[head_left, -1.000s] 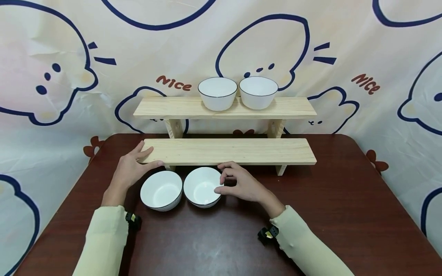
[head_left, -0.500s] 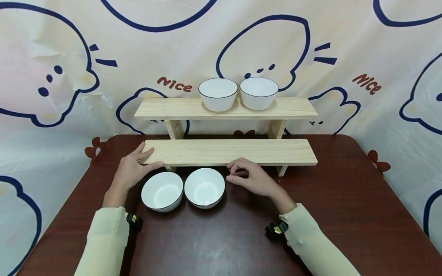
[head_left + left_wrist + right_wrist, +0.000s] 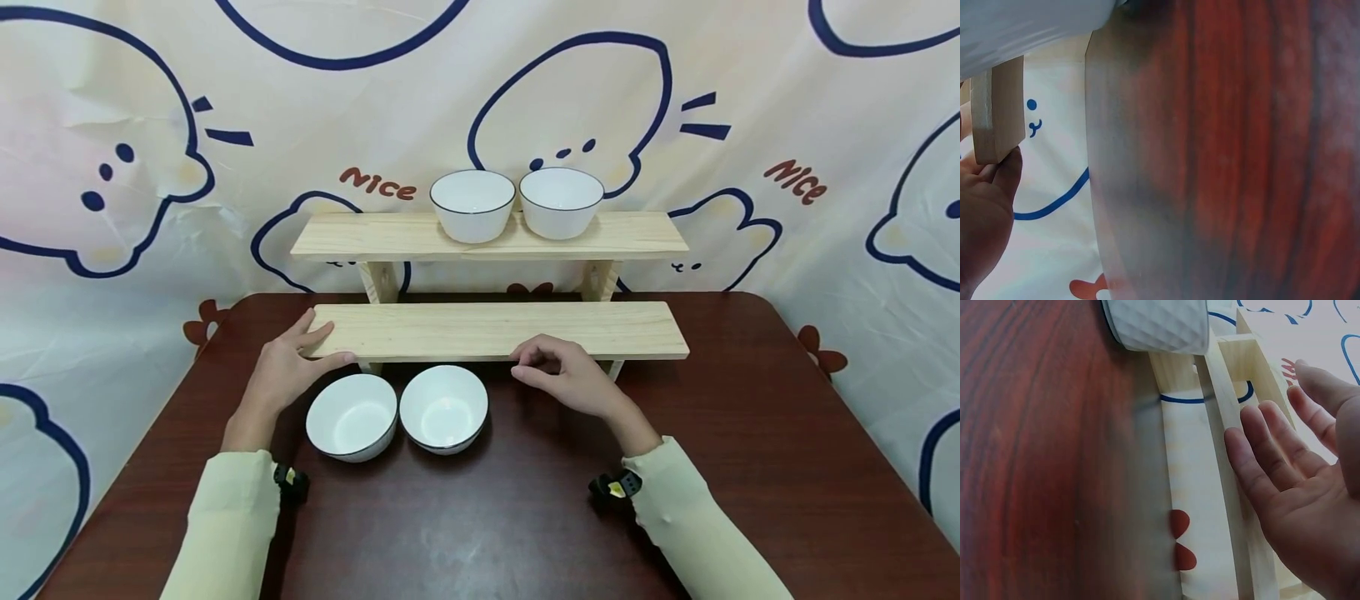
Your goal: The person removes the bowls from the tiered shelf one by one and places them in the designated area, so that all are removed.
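My left hand [image 3: 279, 371] holds the left end of the lower board of a two-tier wooden shelf [image 3: 480, 329]. In the left wrist view, its fingers and thumb are around the board's end [image 3: 999, 112]. At the front edge of that same board is my right hand [image 3: 566, 375], its fingers loosely bent and holding nothing. Two white bowls with dark rims, a left bowl [image 3: 351, 415] and a right bowl [image 3: 444, 407], stand side by side on the table in front of the shelf. The right wrist view shows a bowl's faceted side [image 3: 1160, 325] beyond my fingers.
Two similar white bowls, one left [image 3: 472, 208] and one right [image 3: 562, 204], stand on the upper board [image 3: 360, 233]. The shelf stands at the back of a dark brown table [image 3: 480, 533]. A printed cloth [image 3: 337, 108] hangs behind and at the sides.
My right hand has moved away from the right bowl, going right and slightly back toward the lower board. My left hand and all the bowls have stayed put.
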`<state>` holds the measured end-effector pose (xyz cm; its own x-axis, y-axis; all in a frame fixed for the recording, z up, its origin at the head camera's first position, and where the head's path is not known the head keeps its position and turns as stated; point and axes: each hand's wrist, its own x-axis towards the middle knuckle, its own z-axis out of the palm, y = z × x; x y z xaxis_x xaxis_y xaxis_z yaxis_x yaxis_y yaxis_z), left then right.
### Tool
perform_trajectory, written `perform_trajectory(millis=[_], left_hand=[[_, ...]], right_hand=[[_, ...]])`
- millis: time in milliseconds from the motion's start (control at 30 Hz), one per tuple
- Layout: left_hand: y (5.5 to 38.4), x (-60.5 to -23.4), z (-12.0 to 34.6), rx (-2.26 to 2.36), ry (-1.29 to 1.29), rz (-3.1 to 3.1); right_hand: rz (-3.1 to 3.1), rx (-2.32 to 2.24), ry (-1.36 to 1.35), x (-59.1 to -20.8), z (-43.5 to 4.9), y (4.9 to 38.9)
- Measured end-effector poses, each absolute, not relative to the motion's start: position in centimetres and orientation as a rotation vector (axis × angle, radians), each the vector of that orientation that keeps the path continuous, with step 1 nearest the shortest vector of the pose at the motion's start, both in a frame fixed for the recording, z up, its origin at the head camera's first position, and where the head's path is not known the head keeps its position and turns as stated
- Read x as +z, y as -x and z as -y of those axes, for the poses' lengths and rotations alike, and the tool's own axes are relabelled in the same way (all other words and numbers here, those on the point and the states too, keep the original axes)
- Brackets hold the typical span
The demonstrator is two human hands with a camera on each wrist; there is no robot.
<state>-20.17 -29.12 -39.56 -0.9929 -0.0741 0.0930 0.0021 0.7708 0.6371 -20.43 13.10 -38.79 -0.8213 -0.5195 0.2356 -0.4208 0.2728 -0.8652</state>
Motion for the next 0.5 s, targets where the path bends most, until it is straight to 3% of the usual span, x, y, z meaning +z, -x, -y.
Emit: perform_trajectory(millis=[500], left_hand=[[20.2, -39.6, 29.0, -1.055, -0.022, 2.835]], right_hand=[[-2.547, -1.691, 0.778, -37.0, -15.3, 21.9]])
